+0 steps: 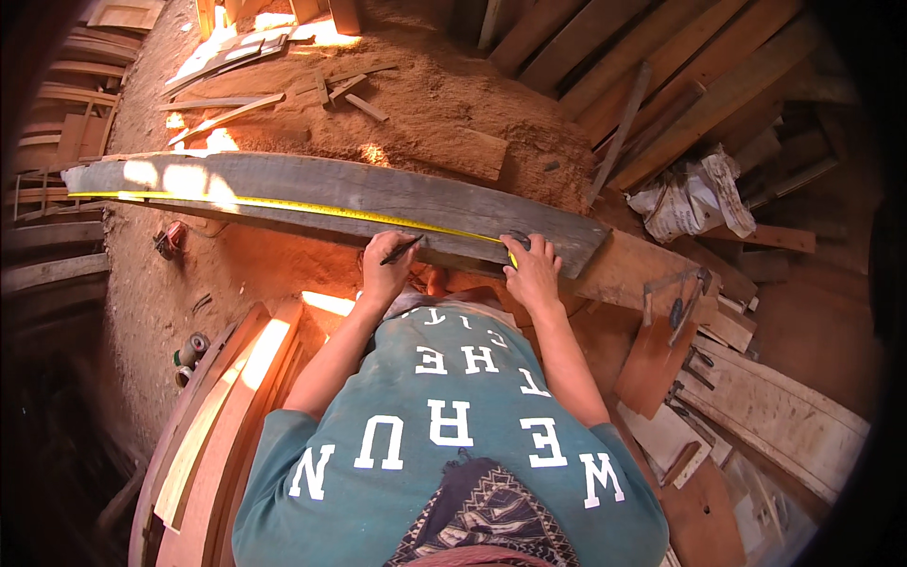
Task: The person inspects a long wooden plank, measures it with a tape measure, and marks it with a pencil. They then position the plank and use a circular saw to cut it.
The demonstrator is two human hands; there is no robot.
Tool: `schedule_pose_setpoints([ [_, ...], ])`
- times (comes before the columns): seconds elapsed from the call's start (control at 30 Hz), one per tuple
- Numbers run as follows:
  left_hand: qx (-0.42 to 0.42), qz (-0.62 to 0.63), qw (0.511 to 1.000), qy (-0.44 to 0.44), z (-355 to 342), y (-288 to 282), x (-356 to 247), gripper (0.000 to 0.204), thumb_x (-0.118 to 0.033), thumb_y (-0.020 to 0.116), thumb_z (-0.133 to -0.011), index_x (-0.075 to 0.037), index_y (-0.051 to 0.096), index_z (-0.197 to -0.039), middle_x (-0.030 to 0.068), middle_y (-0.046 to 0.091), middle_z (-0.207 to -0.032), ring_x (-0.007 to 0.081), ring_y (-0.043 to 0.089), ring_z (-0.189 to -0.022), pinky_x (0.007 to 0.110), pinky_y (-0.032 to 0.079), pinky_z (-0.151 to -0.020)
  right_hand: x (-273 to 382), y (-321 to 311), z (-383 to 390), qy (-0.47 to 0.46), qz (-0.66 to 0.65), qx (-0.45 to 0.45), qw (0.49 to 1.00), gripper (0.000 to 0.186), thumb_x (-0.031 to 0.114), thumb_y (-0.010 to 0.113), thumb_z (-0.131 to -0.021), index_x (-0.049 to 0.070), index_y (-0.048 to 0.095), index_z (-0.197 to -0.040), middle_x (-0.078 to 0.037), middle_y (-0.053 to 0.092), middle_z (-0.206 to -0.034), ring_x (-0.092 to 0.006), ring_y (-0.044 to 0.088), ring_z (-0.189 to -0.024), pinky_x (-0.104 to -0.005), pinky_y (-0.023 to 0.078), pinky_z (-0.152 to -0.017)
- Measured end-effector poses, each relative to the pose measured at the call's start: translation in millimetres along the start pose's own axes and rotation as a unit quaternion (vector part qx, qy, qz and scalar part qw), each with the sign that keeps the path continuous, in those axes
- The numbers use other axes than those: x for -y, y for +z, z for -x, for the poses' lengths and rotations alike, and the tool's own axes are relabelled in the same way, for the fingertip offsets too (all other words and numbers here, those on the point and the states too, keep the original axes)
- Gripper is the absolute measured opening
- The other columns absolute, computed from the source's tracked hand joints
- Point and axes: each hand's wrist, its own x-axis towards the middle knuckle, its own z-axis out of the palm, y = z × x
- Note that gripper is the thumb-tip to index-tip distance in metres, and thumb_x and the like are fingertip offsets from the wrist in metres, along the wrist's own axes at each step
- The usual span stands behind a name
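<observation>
**Dark patterned scarf nearest, grey plank under the tape**

Dark zigzag-patterned cloth scarf (482,515) hangs lowest, over a teal short-sleeved shirt (444,387) with white lettering.

Lower left: long reddish-brown wooden boards (217,425), partly sunlit. Ahead, a long weathered grey wooden plank (350,184) spans left to centre-right before the person. Thin yellow measuring-tape blade (312,207) runs along it from the left end; hook too small to make out.

Centre: left hand (385,269) pinches a slim black marker (402,249), tip toward the blade. Contact with the wood, cannot tell.

Right of it: right hand (535,269), fingers curled round a black-and-yellow tape-measure case (515,246), short of the plank's right end.

Far right: crumpled white sack (694,194).

Judgement: reads as measuring, marker at the ready. Best done with the blade flat, lightly taut and parallel to the plank's edge, the right hand steady so its pull doesn't unseat the far end. Read from straight above. Small crisp tick, tip against the blade's edge; weathered grain may make a longer stroke wander.
</observation>
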Motion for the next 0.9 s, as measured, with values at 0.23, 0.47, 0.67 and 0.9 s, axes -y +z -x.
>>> schedule_pose_setpoints([
  [0.23, -0.021, -0.021, 0.999, 0.021, -1.1, -1.5, 3.9, 0.016, -0.005, 0.082, -0.080, -0.003, 0.075, -0.095, 0.0142, 0.074, -0.095, 0.0343, 0.069, -0.095, 0.042, 0.055, -0.084, 2.2, -1.1, -1.5, -0.001, -0.004, 0.002, 1.000, 0.062, 0.016, 0.081, -0.084, 0.028, 0.063, -0.141, -0.013, 0.051, -0.137, -0.0362, 0.046, -0.131, -0.0588, 0.038, -0.105],
  [0.47, -0.013, -0.035, 0.999, 0.032, -2.3, -2.4, 4.9, 0.017, -0.003, 0.082, -0.082, -0.003, 0.075, -0.097, 0.0139, 0.074, -0.095, 0.0320, 0.069, -0.094, 0.040, 0.056, -0.084, 3.1, -5.3, -4.4, 0.000, -0.001, 0.022, 1.000, 0.062, 0.015, 0.079, -0.085, 0.027, 0.062, -0.143, -0.015, 0.051, -0.137, -0.0368, 0.046, -0.131, -0.0594, 0.037, -0.106],
  [0.67, -0.007, -0.016, 0.999, 0.033, -3.3, -0.1, -0.9, 0.017, -0.005, 0.081, -0.081, -0.004, 0.074, -0.096, 0.0140, 0.074, -0.094, 0.0343, 0.069, -0.096, 0.043, 0.055, -0.085, 6.5, -10.8, -9.0, 0.017, 0.004, 0.050, 0.999, 0.060, 0.017, 0.078, -0.086, 0.027, 0.063, -0.143, -0.015, 0.050, -0.138, -0.0371, 0.045, -0.132, -0.0604, 0.037, -0.107],
  [0.9, 0.020, -0.019, 0.996, 0.080, -7.0, 10.2, -9.0, 0.017, -0.005, 0.081, -0.079, -0.005, 0.074, -0.095, 0.0137, 0.073, -0.093, 0.0344, 0.068, -0.097, 0.044, 0.051, -0.089, 6.6, -10.2, -11.2, 0.025, 0.009, 0.058, 0.998, 0.061, 0.017, 0.077, -0.086, 0.028, 0.061, -0.144, -0.014, 0.050, -0.139, -0.0370, 0.045, -0.132, -0.0615, 0.037, -0.107],
])
